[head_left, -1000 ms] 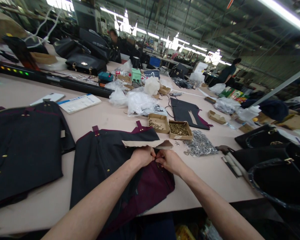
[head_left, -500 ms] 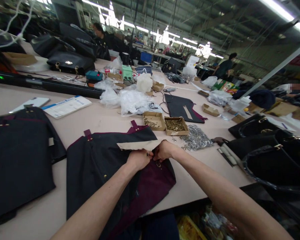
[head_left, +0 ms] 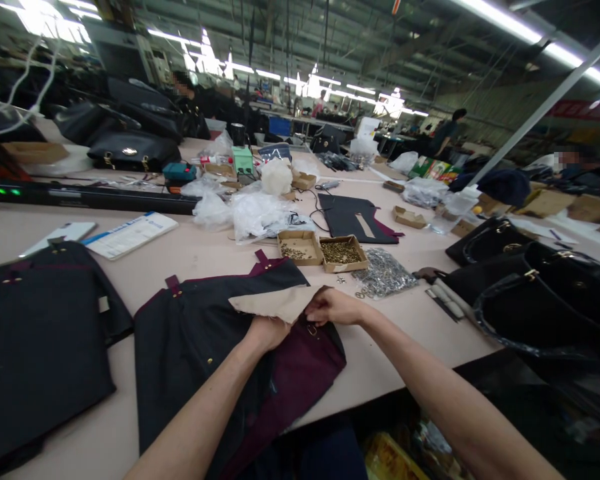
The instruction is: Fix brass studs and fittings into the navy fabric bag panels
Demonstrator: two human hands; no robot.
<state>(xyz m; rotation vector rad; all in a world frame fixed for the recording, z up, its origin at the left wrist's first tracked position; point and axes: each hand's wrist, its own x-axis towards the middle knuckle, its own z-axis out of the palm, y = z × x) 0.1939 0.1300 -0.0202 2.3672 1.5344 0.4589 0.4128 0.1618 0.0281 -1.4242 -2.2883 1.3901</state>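
Beige flap (head_left: pixel 275 305) lowered, long axis pointing left; left hand (head_left: pixel 269 333), right hand (head_left: pixel 337 308): grip unclear

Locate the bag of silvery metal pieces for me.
In the head view, the bag lies right of centre on the table, just right of the box of brass-coloured bits and beyond the right hand.

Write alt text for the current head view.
A person's left hand, partly hidden under a beige flap, and right hand, at its end, work on dark and maroon fabric. Beyond lie two cardboard boxes of small metal parts; black handbags stand at right.
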